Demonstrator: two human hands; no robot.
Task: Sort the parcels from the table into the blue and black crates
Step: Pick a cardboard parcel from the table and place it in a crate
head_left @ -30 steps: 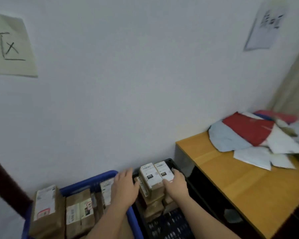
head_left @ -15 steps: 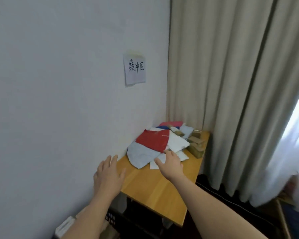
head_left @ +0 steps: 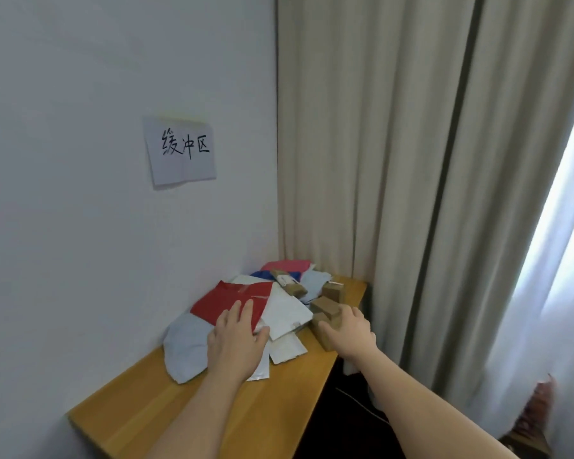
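A pile of parcels lies on the wooden table (head_left: 186, 409): a red mailer (head_left: 232, 301), white mailers (head_left: 287, 313), a pale grey mailer (head_left: 186, 346) and several small brown cardboard boxes (head_left: 325, 306). My left hand (head_left: 236, 342) lies flat with straight fingers over the red and white mailers. My right hand (head_left: 348, 332) reaches over the nearest brown box (head_left: 325, 329) at the table's right edge, fingers bent down on it. The blue and black crates are out of view.
A white wall with a handwritten paper sign (head_left: 181, 150) stands to the left. Beige curtains (head_left: 411, 160) hang behind and right of the table. More mailers, pink and blue (head_left: 285, 268), lie at the far end.
The view swung from the crates on the floor up to the table. Both hands left the crates and moved forward onto the parcel pile.
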